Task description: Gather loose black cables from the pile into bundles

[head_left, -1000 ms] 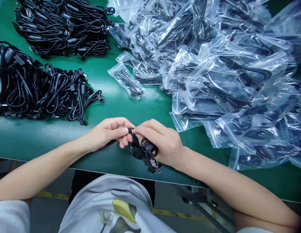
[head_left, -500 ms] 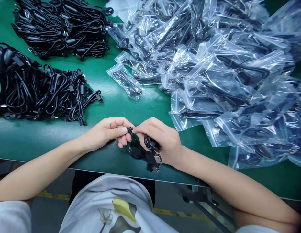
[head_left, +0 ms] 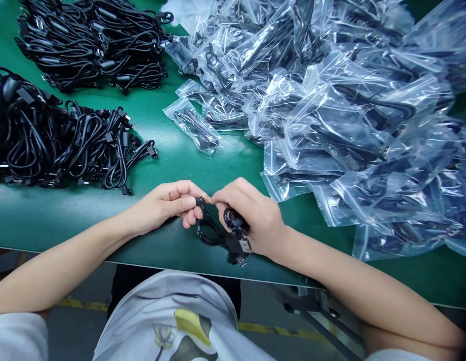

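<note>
A black cable (head_left: 232, 241) is hanging between the two hands, just above the green table (head_left: 203, 170). The left hand (head_left: 176, 203) is pinching its small plug (head_left: 201, 200) tightly between thumb and finger; the right hand (head_left: 253, 213) is gripping the coiled part within curled fingers, USB ends (head_left: 245, 245) dangling beneath. The step seems to be handling the plug end, the next move likely needing a steady pinch. Loose cables (head_left: 26, 140) are lying left of the black cable, bagged cables (head_left: 326, 135) right and beyond.

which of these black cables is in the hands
The looped cable whose connector the left hand pinches while the right hand grips its bundle. The others lie in the near pile, far pile or clear bags.
</note>
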Available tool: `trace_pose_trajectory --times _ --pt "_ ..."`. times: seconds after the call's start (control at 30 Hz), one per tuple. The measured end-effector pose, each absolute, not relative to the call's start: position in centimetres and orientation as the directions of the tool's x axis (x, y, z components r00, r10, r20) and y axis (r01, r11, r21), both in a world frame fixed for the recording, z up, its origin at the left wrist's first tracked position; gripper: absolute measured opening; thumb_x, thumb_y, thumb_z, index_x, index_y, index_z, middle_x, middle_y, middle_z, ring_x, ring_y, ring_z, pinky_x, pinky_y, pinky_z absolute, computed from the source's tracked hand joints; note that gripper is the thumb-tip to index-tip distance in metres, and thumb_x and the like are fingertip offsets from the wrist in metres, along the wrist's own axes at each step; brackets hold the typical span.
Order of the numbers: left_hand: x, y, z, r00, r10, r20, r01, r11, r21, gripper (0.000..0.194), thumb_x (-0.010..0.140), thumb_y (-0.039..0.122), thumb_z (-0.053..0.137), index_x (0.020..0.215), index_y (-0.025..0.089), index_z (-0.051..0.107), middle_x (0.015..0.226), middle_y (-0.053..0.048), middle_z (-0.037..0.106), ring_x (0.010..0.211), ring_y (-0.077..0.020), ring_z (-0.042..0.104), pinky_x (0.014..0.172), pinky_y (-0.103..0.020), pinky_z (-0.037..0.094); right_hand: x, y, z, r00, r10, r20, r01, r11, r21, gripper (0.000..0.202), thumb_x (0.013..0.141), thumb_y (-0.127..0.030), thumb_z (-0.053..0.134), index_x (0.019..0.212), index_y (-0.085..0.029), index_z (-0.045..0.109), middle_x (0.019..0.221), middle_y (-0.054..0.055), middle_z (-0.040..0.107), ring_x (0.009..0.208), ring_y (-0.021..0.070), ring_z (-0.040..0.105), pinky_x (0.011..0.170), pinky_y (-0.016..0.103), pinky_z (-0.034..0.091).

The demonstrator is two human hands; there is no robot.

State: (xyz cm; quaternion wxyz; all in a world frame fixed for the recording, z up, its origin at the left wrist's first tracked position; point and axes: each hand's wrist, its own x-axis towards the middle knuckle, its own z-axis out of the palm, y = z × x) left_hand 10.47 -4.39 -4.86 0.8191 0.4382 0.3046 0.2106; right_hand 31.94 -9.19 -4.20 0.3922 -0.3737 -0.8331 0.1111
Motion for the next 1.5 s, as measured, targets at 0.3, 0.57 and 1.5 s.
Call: trace_pose_trajectory --times 0.3,0.57,1.5 --pt "10.4 -4.2 -5.0 0.717 0.627 -0.305 -0.091 0.517 0.851 0.022 0.087 0.035 0.073 0.100 0.017 0.073 0.076 -0.001 0.071 0.060 -0.0063 0.060 0.056 -0.016 0.046 32.1 -8.7 -3.6 -0.307 0.859 0.409 0.444 0.510 -0.736 0.010 0.094 -0.011 0.054 0.092 -0.017 0.062 0.082 0.002 0.060 0.073 0.0117 0.056 0.066 0.024 0.044" --pt "10.4 -4.2 -5.1 0.717 0.633 -0.294 -0.122 0.529 0.840 0.021 0.086 0.033 0.075 0.100 0.018 0.073 0.077 -0.001 0.072 0.062 -0.0052 0.061 0.061 -0.015 0.050 32.0 -8.9 -3.7 -0.322 0.867 0.382 0.415 0.491 -0.766 0.009 0.096 -0.013 0.055 0.095 -0.016 0.062 0.083 0.001 0.062 0.075 0.0111 0.058 0.068 0.023 0.044" --pt "10.8 -4.2 -5.3 0.684 0.636 -0.357 -0.267 0.673 0.690 0.020 0.079 0.026 0.082 0.093 0.016 0.071 0.076 0.000 0.069 0.064 -0.0045 0.064 0.062 -0.011 0.049 32.2 -10.1 -3.8 -0.490 0.744 0.454 0.581 0.667 -0.467 0.009 0.090 -0.015 0.056 0.089 -0.016 0.065 0.068 0.000 0.063 0.059 0.0128 0.055 0.056 0.024 0.039"
